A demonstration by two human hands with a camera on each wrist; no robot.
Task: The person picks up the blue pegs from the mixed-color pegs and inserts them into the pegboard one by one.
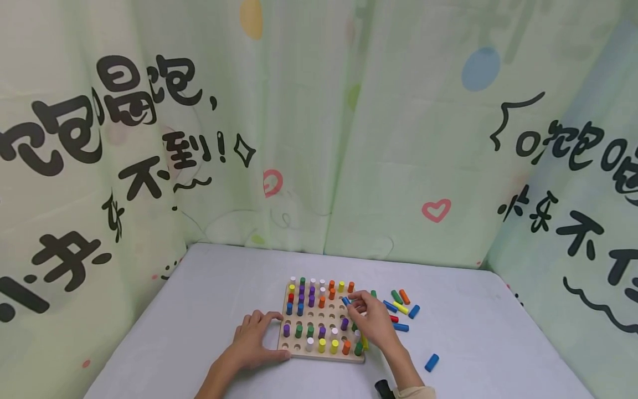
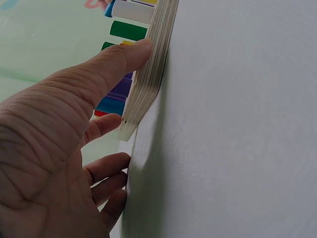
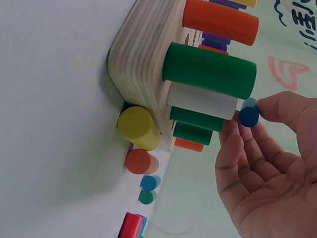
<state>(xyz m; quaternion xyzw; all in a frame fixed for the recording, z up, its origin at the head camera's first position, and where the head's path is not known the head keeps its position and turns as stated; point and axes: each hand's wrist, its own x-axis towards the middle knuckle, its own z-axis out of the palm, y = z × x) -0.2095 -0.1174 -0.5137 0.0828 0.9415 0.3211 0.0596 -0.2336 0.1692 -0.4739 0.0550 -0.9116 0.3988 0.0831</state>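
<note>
A wooden pegboard (image 1: 319,316) lies on the table, with coloured pegs standing in many of its holes. My left hand (image 1: 251,341) is at its left side, thumb at the near-left corner and index finger touching the left edge. In the left wrist view, the thumb (image 2: 116,62) lies along the board's layered edge and the other fingers are spread loosely. Over the board's right part, my right hand (image 1: 371,318) pinches a blue peg (image 3: 249,113) between thumb and fingers. A green peg (image 3: 210,71) and a white peg (image 3: 203,101) stand in the board nearby.
Loose pegs lie right of the board, including an orange peg (image 1: 404,297), a red peg (image 1: 394,318) and several blue ones. One blue peg (image 1: 431,363) lies apart, nearer the front. A yellow peg (image 3: 138,128) rests beside the board's edge. A printed curtain (image 1: 379,166) hangs behind the table.
</note>
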